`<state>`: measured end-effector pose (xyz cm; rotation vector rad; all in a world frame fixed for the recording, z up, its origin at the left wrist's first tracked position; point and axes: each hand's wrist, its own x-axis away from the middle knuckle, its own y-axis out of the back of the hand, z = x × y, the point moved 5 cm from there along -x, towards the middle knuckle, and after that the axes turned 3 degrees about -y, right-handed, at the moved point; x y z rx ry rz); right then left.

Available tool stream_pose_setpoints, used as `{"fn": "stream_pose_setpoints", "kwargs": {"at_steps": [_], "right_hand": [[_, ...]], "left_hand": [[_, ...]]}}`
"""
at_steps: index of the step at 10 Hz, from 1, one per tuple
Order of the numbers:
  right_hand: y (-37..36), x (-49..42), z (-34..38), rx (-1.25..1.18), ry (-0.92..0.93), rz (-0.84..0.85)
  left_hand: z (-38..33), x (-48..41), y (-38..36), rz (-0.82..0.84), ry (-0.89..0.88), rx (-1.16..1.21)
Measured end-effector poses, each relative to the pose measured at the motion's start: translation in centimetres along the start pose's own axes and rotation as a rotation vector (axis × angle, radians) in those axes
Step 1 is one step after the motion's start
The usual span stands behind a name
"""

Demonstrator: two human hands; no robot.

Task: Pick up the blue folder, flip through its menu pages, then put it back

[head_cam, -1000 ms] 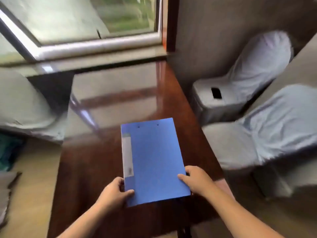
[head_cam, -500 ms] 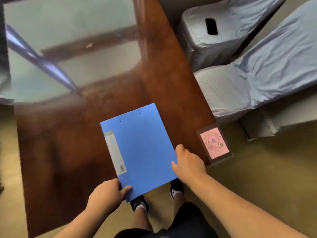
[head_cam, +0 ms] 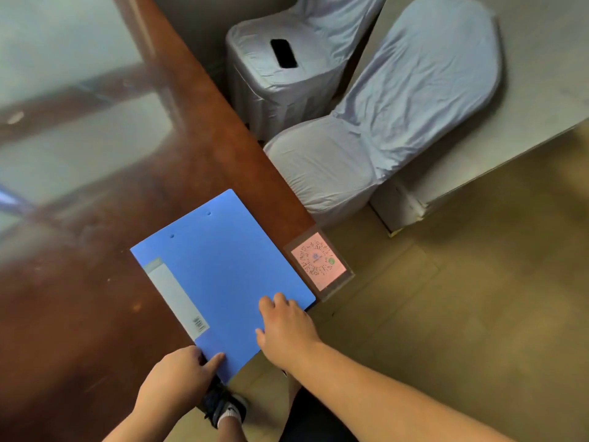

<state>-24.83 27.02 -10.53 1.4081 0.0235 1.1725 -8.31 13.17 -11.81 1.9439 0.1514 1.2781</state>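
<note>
The blue folder point(head_cam: 223, 275) is closed, with a white spine label along its left side. It lies over the near right corner of the glossy brown table point(head_cam: 79, 314), its near corner sticking out past the table edge. My left hand point(head_cam: 178, 378) grips that near corner, thumb on the cover. My right hand point(head_cam: 283, 330) rests on the cover near the folder's right edge, fingers spread flat on it.
A pink QR-code card in a clear holder point(head_cam: 318, 266) sits on the table corner just right of the folder. Two cloth-covered chairs point(head_cam: 382, 122) stand to the right; a black phone point(head_cam: 283, 52) lies on the farther seat. My shoe point(head_cam: 223, 406) shows below the table.
The view has tilted down and swung right. The folder has slid toward the near right table corner, and my right hand has moved from its edge onto the cover.
</note>
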Motion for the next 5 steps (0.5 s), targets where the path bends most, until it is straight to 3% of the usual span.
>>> {"fn": "stream_pose_setpoints", "kwargs": {"at_steps": [4, 5], "right_hand": [[0.8, 0.0, -0.1, 0.014, -0.014, -0.022], [4.9, -0.8, 2.6, 0.052, 0.008, -0.036]], "left_hand": [[-0.2, 0.7, 1.9, -0.026, 0.008, -0.02], [0.0, 1.3, 6.4, -0.229, 0.028, 0.084]]}}
